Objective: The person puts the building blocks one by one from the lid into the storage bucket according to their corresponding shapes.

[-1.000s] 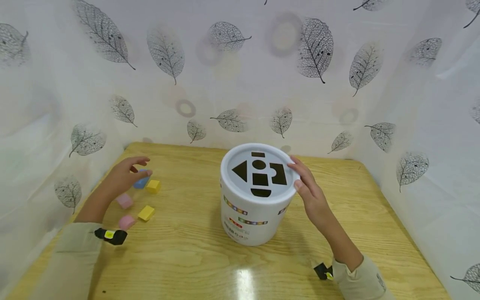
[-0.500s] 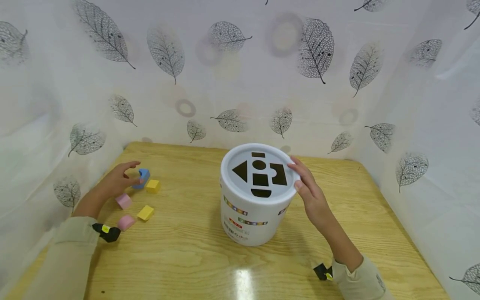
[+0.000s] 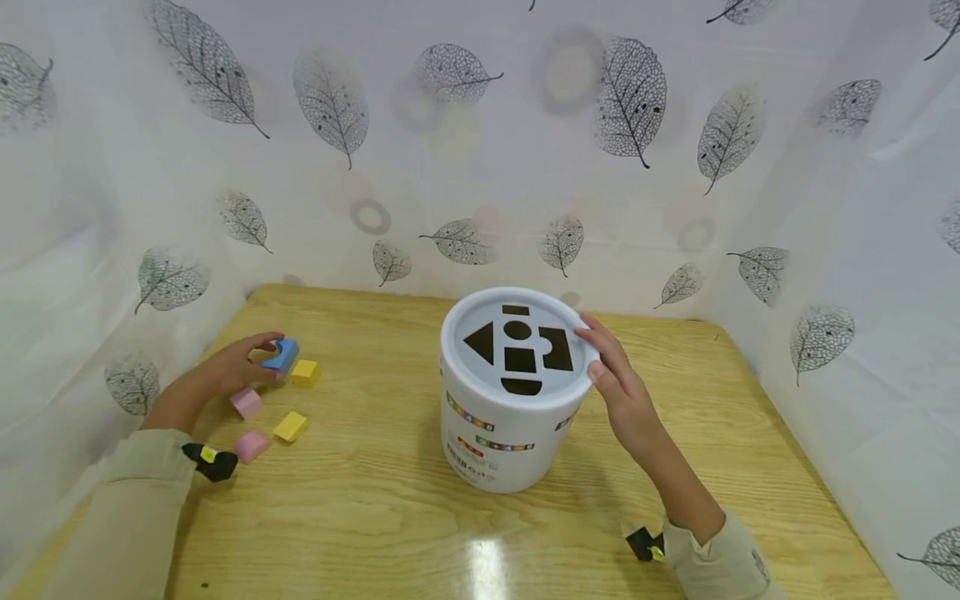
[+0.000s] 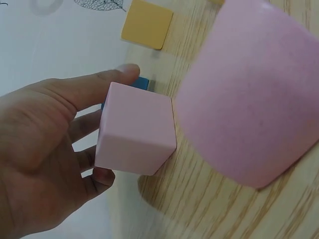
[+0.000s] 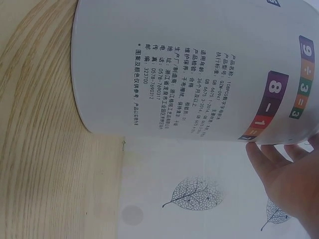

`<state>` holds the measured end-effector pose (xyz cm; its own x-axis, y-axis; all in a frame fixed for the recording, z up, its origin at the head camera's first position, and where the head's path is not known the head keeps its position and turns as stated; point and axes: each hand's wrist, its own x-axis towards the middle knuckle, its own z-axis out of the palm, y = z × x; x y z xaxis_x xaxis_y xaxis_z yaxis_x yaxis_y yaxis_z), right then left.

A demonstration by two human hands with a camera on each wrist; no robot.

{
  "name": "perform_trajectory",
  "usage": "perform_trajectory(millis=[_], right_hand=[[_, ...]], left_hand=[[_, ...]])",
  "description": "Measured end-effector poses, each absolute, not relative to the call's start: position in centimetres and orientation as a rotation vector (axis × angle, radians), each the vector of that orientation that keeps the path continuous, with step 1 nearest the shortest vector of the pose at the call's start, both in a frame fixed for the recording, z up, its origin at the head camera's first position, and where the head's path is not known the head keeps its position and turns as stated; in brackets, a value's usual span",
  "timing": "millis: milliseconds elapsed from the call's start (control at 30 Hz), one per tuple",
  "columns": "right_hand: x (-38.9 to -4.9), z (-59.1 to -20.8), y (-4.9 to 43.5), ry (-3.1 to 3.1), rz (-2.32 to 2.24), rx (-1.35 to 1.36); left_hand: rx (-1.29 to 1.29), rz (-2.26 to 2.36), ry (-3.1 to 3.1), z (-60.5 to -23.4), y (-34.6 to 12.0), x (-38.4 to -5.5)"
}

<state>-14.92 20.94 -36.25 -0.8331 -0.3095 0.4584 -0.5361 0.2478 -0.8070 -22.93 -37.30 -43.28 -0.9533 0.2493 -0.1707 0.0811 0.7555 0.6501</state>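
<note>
My left hand [image 3: 232, 367] pinches a blue block with a curved notch [image 3: 283, 355] between thumb and fingers at the table's left side. In the left wrist view, most of that blue block [image 4: 141, 82] is hidden behind a pink cube [image 4: 137, 119], which stands nearer the camera than the fingers. Right of centre, my right hand [image 3: 622, 392] rests on the lid rim of a white bucket [image 3: 498, 442], fingers on the far side and thumb nearer. Its lid [image 3: 480, 367] has several dark shaped holes, one a triangle and one a notched rectangle.
Close to the blue block lie a yellow block [image 3: 305, 373] and the pink cube [image 3: 247, 403]. Nearer are a flatter yellow block [image 3: 290, 427] and a rounded pink block [image 3: 252, 446]. A leaf-printed white curtain [image 3: 487, 183] surrounds the wooden table [image 3: 360, 517] at back and sides.
My left hand drew back left, then lowered, and its thumb and fingers closed round the blue block, which has turned slightly. My right hand and the bucket have stayed put.
</note>
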Motion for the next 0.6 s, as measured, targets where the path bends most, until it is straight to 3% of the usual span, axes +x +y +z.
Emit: perform_trajectory(millis=[600], right_hand=[[-14.99,-36.48,20.9,-2.277,1.654,0.773]], left_hand=[[0.135,0.984,2.738,-42.85,-37.07,-22.33]])
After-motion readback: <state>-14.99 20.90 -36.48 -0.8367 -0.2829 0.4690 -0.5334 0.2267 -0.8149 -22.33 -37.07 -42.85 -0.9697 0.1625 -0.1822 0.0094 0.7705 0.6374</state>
